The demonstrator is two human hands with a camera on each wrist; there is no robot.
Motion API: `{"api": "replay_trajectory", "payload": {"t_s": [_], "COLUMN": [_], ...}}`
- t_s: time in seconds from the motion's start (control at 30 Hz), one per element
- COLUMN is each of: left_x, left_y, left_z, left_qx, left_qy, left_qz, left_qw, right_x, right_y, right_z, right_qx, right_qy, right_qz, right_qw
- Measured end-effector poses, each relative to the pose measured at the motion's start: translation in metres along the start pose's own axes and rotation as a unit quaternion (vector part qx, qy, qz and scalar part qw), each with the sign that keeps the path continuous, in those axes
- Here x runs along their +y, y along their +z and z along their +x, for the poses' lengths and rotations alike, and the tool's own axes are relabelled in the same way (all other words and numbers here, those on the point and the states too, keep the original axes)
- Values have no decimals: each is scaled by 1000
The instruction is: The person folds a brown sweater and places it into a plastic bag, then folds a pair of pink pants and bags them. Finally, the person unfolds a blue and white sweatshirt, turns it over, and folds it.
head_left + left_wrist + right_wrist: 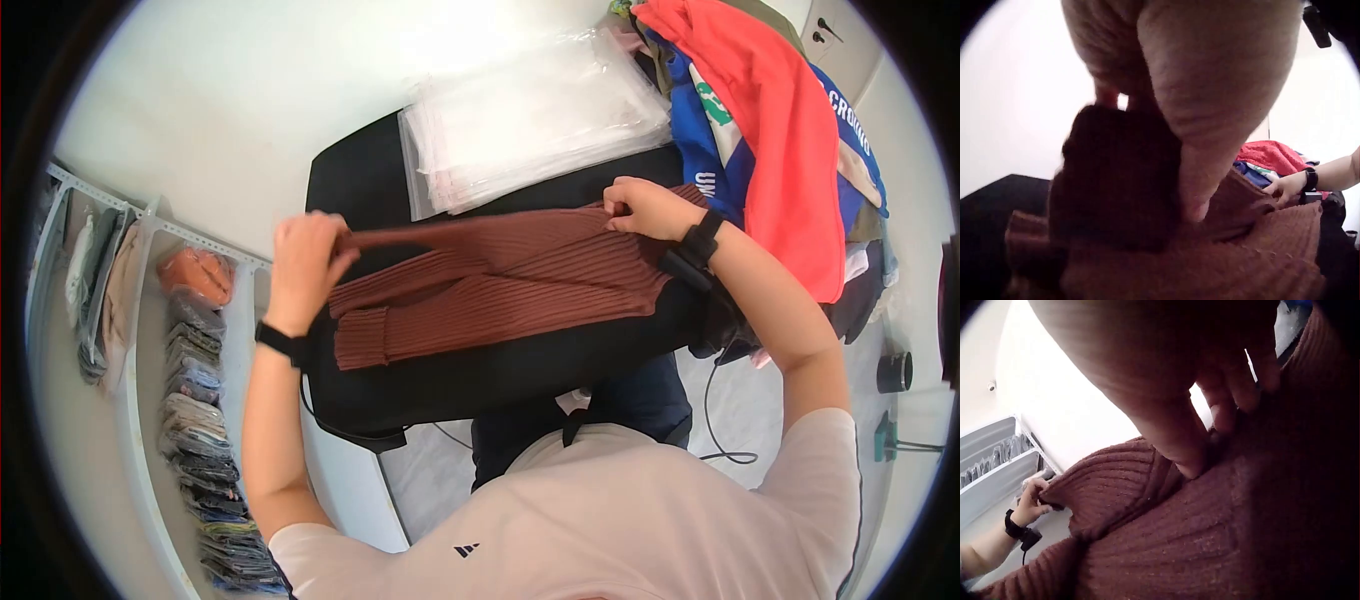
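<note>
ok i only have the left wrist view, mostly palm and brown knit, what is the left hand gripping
Observer: The left hand pinches one end of the brown ribbed sweater, lifted off the black table.
Operator: and the right hand
Observer: The right hand pinches the other end, so the top edge stretches between both hands.
Operator: anything behind the sweater
Observer: A stack of clear plastic bags lies on the table's far side.
Operator: whats the red stuff at my edge
Observer: A pile of clothes, coral and blue pieces on top, beside the right hand.
</note>
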State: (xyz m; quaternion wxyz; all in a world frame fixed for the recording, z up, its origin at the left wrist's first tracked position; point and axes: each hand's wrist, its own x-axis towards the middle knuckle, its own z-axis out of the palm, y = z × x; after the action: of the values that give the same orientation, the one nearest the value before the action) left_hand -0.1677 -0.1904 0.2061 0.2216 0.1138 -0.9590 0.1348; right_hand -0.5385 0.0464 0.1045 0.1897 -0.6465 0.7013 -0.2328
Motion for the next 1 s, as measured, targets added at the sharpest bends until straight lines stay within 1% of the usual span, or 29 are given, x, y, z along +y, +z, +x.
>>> {"api": "replay_trajectory", "payload": {"t_s": [0.03, 0.07, 0.1, 0.13, 0.2, 0.23, 0.27, 0.3, 0.33, 0.37, 0.4, 0.43, 0.47, 0.5, 0.53, 0.57, 0.6, 0.63, 0.67, 0.7, 0.73, 0.77, 0.8, 0.83, 0.87, 0.93, 0.97, 1.0], "left_x": [6, 11, 14, 17, 22, 25, 27, 25, 23, 19, 14, 8, 2, -3, -7, -11, -13, -15, -18, -22, -24, -26, -27, -28, -28, -20, -21, -19], "left_y": [-1, 1, 9, 13, 8, 0, -6, -8, -9, -10, -8, -3, -1, -3, -7, -9, -11, -12, -12, -7, 1, 11, 21, 31, 42, 47, 44, 33], "left_z": [-13, -26, -42, -52, -56, -51, -48, -47, -46, -46, -48, -52, -54, -53, -51, -50, -49, -48, -47, -49, -52, -56, -60, -65, -72, -71, -71, -66], "left_qx": [-67, -134, -166, -198, -206, -204, -200, -199, -209, -220, -218, -217, -217, -216, -203, -189, -189, -128, -64, -83, -82, -135, -187, -186, -182, -172, -143, -142], "left_qy": [1, 1, -14, -29, -41, -63, -84, -84, -99, -114, -114, -144, -174, -174, -230, -284, -285, -327, -363, -387, -388, -428, -463, -463, -444, -406, -410, -413], "left_qz": [-40, -80, -120, -159, -173, -221, -269, -269, -279, -289, -289, -315, -339, -339, -398, -455, -456, -561, -654, -676, -675, -608, -536, -535, -516, -475, -513, -513], "left_qw": [997, 988, 979, 967, 962, 952, 938, 939, 932, 925, 925, 913, 899, 899, 864, 822, 822, 749, 660, 621, 622, 655, 681, 682, 710, 762, 741, 739], "right_x": [-3, -7, -11, -14, -20, -21, -23, -25, -27, -29, -30, -26, -24, -24, -23, -18, -12, -8, -4, -3, -3, -3, -5, -7, -9, -16, -16, -16], "right_y": [1, 2, 1, 1, -1, -1, 0, 0, -2, -3, -4, -4, -4, -4, -5, -4, -4, -2, 2, 4, 6, 6, 6, 6, 6, 5, 6, 8], "right_z": [-1, -3, -5, -5, -4, -2, 0, 1, 2, 4, 5, 7, 7, 7, 7, 9, 12, 14, 15, 15, 17, 19, 21, 24, 24, 23, 23, 25], "right_qx": [0, 8, 16, 14, 48, 48, 63, 79, 80, 26, -28, -7, -7, -18, -29, -29, -60, -89, -90, -77, -64, -65, -60, -55, -54, -55, -56, -42], "right_qy": [-3, -9, -17, -20, -107, -109, -145, -181, -181, -120, -57, -82, -83, -74, -65, -65, -20, 24, 24, 34, 43, 41, 28, 15, 14, 24, 23, 45], "right_qz": [2, -30, -62, -62, -215, -215, -183, -152, -154, -92, -28, -31, -31, -3, 25, 25, 116, 204, 205, 218, 231, 231, 187, 143, 144, 84, 84, 96], "right_qw": [1000, 999, 998, 998, 970, 969, 970, 969, 968, 988, 998, 996, 996, 997, 997, 997, 991, 975, 974, 972, 970, 970, 980, 988, 988, 995, 995, 993]}}
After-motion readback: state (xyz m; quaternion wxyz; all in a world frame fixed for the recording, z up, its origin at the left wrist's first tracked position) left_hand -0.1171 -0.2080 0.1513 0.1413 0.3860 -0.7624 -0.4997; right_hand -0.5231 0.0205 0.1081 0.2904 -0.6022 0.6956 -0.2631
